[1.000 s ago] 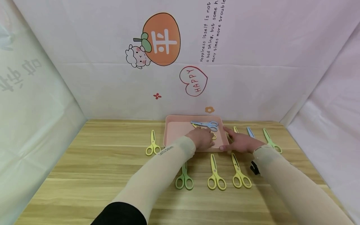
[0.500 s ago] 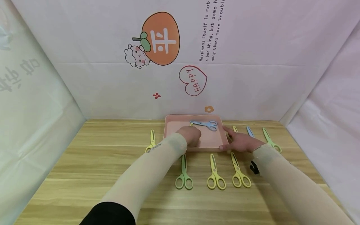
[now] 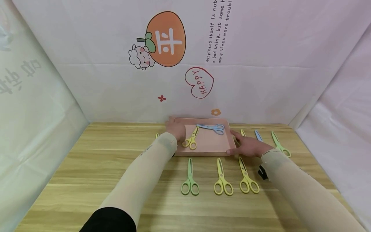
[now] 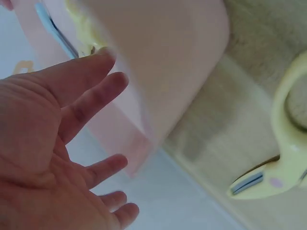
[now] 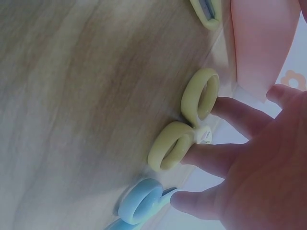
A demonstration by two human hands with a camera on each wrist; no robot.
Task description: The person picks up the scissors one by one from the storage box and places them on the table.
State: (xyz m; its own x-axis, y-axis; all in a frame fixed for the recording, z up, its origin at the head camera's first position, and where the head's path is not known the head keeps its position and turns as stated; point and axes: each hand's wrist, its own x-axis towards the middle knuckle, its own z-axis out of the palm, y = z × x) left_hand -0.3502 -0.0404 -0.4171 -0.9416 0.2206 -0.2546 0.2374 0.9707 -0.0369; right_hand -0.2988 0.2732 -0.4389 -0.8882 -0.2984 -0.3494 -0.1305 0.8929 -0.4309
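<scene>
A pink tray [image 3: 211, 144] stands against the back wall cloth. In it lie yellow scissors [image 3: 195, 132] and blue scissors [image 3: 213, 128]. At the tray's left wall is my left hand [image 3: 176, 130]; in the left wrist view its fingers [image 4: 96, 98] spread apart beside the tray wall [image 4: 182, 62] and hold nothing. My right hand [image 3: 250, 147] rests at the tray's right side, thumb by the front corner. The right wrist view shows its fingers extended over other yellow scissors [image 5: 189, 100] and blue scissors [image 5: 125, 206] on the table, without gripping them.
Green scissors [image 3: 189, 178] and two yellow pairs lie in front of the tray. Right of it are yellow scissors [image 3: 242, 132], blue scissors [image 3: 258, 135] and green scissors [image 3: 277, 144]. Yellow scissors [image 3: 157, 135] at the left are mostly hidden by the left arm.
My left hand has shifted the yellow scissors leftward inside the tray, let go of them and moved on to the tray's left wall. The right hand has stayed in place.
</scene>
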